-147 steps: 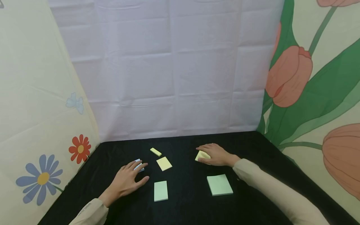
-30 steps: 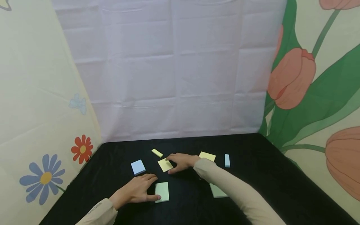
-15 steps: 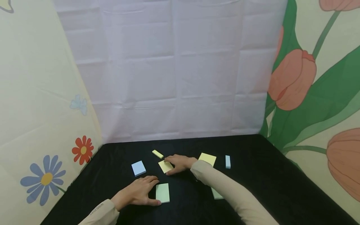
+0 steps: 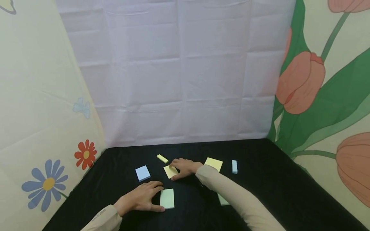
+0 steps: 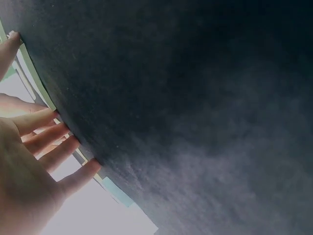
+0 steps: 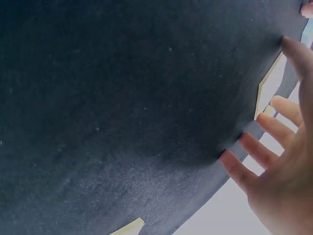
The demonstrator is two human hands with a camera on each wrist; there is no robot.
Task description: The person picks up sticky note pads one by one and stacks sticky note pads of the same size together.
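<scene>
In the head view, my left hand (image 4: 141, 197) spans the left side of a pale green sticky note pad (image 4: 167, 199). The left wrist view shows thumb and forefinger at opposite ends of that green pad (image 5: 36, 76), pinching it by its edges. My right hand (image 4: 185, 167) reaches across to a small pale yellow sticky note pad (image 4: 170, 172), its thumb at the near corner and fingers at the far side. From the right wrist, this yellow pad (image 6: 270, 85) appears held between thumb and fingers. Both pads lie flat on the black cloth (image 4: 199, 205).
A blue pad (image 4: 143, 173) lies left, a narrow yellow one (image 4: 162, 158) behind. Rightward are a larger yellow pad (image 4: 214, 163) and an upright-lying narrow blue one (image 4: 234, 166). My right forearm partly covers a green pad (image 4: 223, 199). A white curtain (image 4: 179, 80) hangs behind.
My left hand has left the blue pad for the green one. My right hand has gone from the larger yellow pad leftward to the small one. Over the last half second both stay nearly still.
</scene>
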